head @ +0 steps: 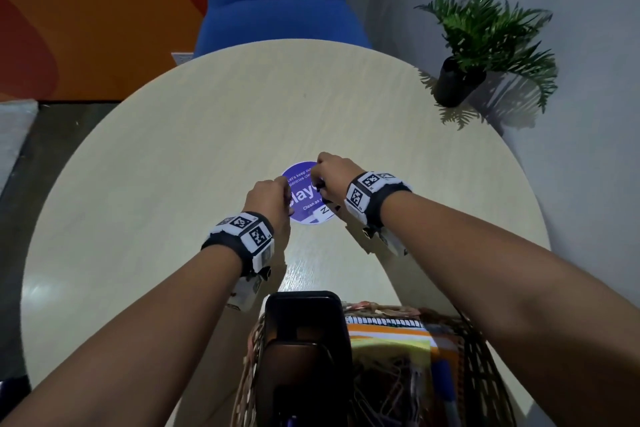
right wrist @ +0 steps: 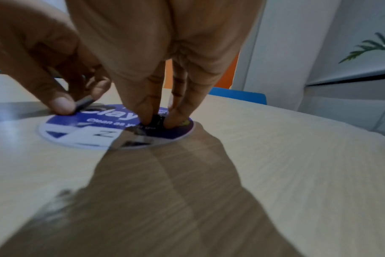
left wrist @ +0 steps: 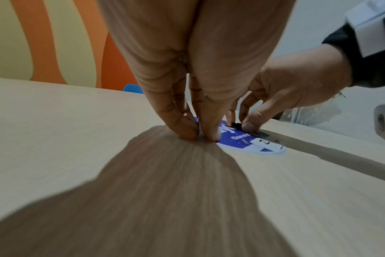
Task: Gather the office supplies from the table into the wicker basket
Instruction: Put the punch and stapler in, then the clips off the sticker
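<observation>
A round purple sticker (head: pixel 304 199) lies flat on the pale round table (head: pixel 207 135), and both hands are on it. My right hand (right wrist: pixel 157 121) pinches a small black clip (right wrist: pixel 156 119) between thumb and fingertips at the sticker's right side. My left hand (left wrist: pixel 205 137) pinches down at the sticker's left edge. In the right wrist view a small dark flat clip (right wrist: pixel 84 102) shows between its thumb and fingers. Another black clip (left wrist: pixel 261 134) lies loose on the sticker near the right hand. The wicker basket (head: pixel 481 357) stands at the near table edge.
The basket holds a striped spiral notebook (head: pixel 388 333), a large black object (head: pixel 304 340), pens and wire clips. A potted fern (head: pixel 460 80) stands at the table's far right. A blue chair (head: pixel 280 0) sits behind the table.
</observation>
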The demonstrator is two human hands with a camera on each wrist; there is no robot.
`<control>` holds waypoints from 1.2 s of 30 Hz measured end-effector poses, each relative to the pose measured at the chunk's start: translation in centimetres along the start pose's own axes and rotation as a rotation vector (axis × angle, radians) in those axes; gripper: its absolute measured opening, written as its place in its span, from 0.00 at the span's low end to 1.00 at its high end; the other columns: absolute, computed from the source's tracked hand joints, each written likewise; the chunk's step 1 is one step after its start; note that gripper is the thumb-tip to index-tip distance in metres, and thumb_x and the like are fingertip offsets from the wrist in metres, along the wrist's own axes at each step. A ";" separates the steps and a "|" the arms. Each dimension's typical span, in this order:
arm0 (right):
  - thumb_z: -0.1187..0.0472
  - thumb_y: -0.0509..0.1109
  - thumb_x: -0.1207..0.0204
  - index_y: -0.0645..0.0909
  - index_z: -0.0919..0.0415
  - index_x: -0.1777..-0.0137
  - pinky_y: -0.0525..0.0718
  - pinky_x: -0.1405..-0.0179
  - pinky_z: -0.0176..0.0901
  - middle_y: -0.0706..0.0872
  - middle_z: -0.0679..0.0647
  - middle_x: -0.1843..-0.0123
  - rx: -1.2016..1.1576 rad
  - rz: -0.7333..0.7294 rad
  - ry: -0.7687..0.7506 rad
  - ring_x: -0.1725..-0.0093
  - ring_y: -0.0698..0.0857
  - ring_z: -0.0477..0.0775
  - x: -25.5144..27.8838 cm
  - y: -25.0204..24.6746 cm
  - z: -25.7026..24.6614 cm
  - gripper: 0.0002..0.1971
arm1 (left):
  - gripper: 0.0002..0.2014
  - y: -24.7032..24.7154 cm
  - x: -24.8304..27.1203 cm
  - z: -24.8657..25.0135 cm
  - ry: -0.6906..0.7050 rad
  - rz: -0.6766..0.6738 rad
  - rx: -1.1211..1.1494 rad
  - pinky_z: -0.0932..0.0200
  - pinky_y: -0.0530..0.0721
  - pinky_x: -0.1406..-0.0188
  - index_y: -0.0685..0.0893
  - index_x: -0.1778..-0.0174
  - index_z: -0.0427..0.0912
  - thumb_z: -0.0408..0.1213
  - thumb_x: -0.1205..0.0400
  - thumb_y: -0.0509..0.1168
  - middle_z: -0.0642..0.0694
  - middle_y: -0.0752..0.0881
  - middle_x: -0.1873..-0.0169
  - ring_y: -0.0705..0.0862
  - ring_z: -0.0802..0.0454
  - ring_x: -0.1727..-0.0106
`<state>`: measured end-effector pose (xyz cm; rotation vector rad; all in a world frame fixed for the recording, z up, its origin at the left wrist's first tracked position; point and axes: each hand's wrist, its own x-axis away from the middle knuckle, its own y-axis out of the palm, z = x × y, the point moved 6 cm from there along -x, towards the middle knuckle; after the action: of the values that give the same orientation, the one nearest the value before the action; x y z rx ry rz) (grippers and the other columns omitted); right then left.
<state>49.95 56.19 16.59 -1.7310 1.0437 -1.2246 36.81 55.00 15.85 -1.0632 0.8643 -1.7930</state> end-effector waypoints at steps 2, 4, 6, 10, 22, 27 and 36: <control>0.69 0.70 0.28 0.84 0.66 0.52 0.76 0.57 0.43 0.79 0.60 0.46 -0.062 -0.024 0.033 0.52 0.83 0.64 0.5 -0.2 0.5 0.06 | 0.10 -0.3 0.7 -0.6 -0.026 -0.023 0.079 0.53 0.81 0.54 0.80 0.53 0.38 0.29 0.28 0.71 0.39 0.86 0.55 0.85 0.37 0.52; 0.70 0.71 0.32 0.84 0.69 0.57 0.77 0.60 0.41 0.82 0.58 0.57 -0.159 -0.054 0.061 0.59 0.82 0.59 1.4 -0.3 1.2 0.05 | 0.06 -0.8 1.7 -1.2 -0.040 -0.020 0.169 0.57 0.79 0.56 0.81 0.57 0.40 0.28 0.27 0.68 0.44 0.86 0.60 0.84 0.41 0.56; 0.70 0.73 0.34 0.84 0.71 0.57 0.77 0.60 0.42 0.82 0.56 0.61 -0.245 -0.039 0.068 0.61 0.79 0.54 2.8 -1.3 1.9 0.06 | 0.05 -2.2 3.0 -1.3 -0.032 0.019 0.244 0.59 0.80 0.56 0.82 0.59 0.42 0.29 0.27 0.66 0.47 0.88 0.61 0.85 0.45 0.59; 0.67 0.75 0.31 0.86 0.64 0.54 0.74 0.60 0.36 0.82 0.48 0.62 -0.329 0.071 0.046 0.63 0.80 0.52 7.9 -4.7 2.5 0.06 | 0.06 -6.2 7.1 0.2 0.095 0.115 0.307 0.57 0.82 0.53 0.84 0.59 0.45 0.29 0.24 0.66 0.49 0.87 0.61 0.85 0.49 0.61; 0.69 0.73 0.28 0.84 0.60 0.54 0.87 0.54 0.45 0.89 0.49 0.57 -0.599 0.043 -0.004 0.56 0.89 0.55 26.1 -3.5 1.6 0.06 | 0.05 -7.3 22.4 7.4 0.360 0.055 0.489 0.63 0.84 0.55 0.83 0.55 0.46 0.31 0.21 0.67 0.50 0.90 0.59 0.90 0.56 0.59; 0.68 0.74 0.30 0.84 0.52 0.55 0.81 0.62 0.38 0.86 0.52 0.65 -0.627 0.032 0.014 0.68 0.82 0.45 30.6 0.1 0.3 0.09 | 0.06 -1.8 26.7 9.0 0.461 -0.053 0.433 0.63 0.80 0.55 0.84 0.54 0.50 0.33 0.21 0.66 0.53 0.89 0.61 0.85 0.59 0.57; 0.58 0.75 0.29 0.84 0.46 0.49 0.85 0.54 0.49 0.88 0.51 0.60 -0.530 0.101 0.054 0.60 0.85 0.51 34.9 2.6 -1.2 0.10 | 0.15 -1.0 30.4 9.2 0.588 -0.024 0.364 0.84 0.72 0.45 0.85 0.39 0.48 0.31 0.19 0.64 0.57 0.88 0.47 0.81 0.72 0.44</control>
<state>55.53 23.05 26.42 -2.0091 1.5730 -0.9894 36.64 26.50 29.97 -0.3110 0.8097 -2.2188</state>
